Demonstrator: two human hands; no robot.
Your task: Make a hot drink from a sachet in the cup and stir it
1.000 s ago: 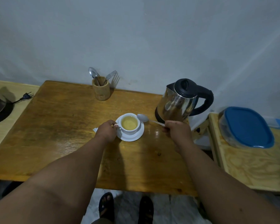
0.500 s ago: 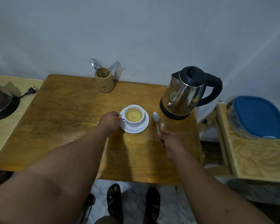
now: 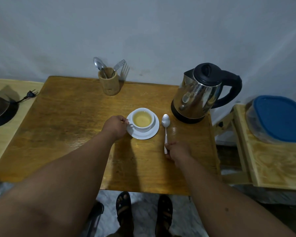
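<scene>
From the head camera, the white ceramic cup (image 3: 142, 120) filled with pale yellow liquid stands on its round white saucer (image 3: 144, 134) near the middle of the brown wooden table (image 3: 67, 127). The left hand (image 3: 115, 126), at the cup's nine o'clock, has its fingers pinched together on the cup's small handle. At the saucer's three o'clock the long steel spoon (image 3: 165, 129) lies flat on the wood, bowl toward twelve o'clock; the right hand (image 3: 177, 151) has its fingers closed around the handle's near end. The shiny steel kettle with a black lid (image 3: 197, 94) stands at the cup's two o'clock.

The cup looks full, so a tug on the handle could slop hot liquid onto the saucer or the fingers. A wide sweep of the right hand could knock the kettle.
</scene>
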